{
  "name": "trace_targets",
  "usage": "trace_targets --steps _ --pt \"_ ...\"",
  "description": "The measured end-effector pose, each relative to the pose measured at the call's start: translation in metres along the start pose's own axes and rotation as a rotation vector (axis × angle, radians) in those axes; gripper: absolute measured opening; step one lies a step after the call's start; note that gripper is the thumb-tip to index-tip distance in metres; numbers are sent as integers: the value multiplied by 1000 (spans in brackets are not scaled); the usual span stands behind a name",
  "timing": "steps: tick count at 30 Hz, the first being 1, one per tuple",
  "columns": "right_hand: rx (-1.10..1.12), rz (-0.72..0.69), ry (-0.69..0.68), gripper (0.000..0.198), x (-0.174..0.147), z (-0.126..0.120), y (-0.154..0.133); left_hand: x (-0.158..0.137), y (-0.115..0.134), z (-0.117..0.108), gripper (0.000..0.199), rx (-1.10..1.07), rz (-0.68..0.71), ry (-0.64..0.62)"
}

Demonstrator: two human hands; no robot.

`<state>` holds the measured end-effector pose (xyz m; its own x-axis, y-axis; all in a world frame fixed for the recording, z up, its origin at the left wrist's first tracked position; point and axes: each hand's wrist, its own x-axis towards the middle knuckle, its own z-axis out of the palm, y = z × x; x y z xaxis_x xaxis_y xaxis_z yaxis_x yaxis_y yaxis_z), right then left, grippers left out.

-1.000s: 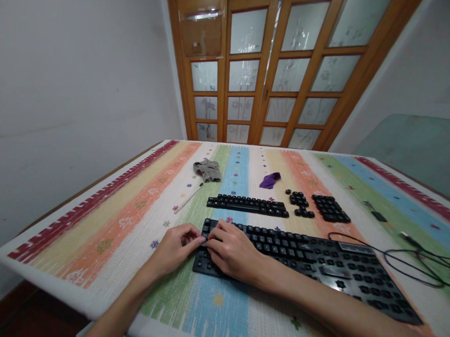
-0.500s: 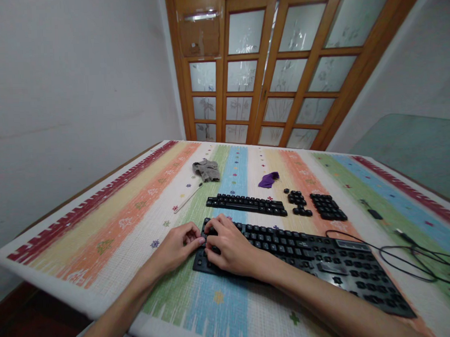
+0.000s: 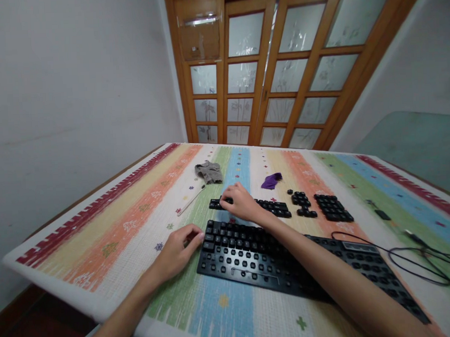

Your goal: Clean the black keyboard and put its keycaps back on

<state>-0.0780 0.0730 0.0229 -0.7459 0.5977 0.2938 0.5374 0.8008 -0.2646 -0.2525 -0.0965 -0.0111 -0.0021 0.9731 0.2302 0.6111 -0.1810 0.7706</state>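
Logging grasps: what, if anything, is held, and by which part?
Left hand by keyboard: nothing visibly held. Right hand over loose keycaps: cannot tell, contact unclear.

Left hand bare; right hand bare; both forearms slim, bare.

Left hand loosely curled, right hand farther forward, fingers bent, right forearm diagonal.

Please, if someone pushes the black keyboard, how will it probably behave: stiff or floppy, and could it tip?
The black keyboard is probably stiff: its broad plate lies flat. Tipping seems unlikely, because it is low and wide. The cable beside it, lying in loose bends, is likely floppy.
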Motion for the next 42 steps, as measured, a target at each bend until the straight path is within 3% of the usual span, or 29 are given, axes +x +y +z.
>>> trace_targets --steps 5,14,24,42 --pt "-87 91 -48 23 27 11 27 1 -1 -2 30 -1 -8 69" --pt "-122 89 -115 21 44 28 29 1 1 -3 30 30 -41 99" --pt "-161 80 -109 30 43 21 26 0 0 -2 29 81 -11 83" --pt "-41 157 -168 22 52 20 30 -2 -1 -1 29 98 19 54"
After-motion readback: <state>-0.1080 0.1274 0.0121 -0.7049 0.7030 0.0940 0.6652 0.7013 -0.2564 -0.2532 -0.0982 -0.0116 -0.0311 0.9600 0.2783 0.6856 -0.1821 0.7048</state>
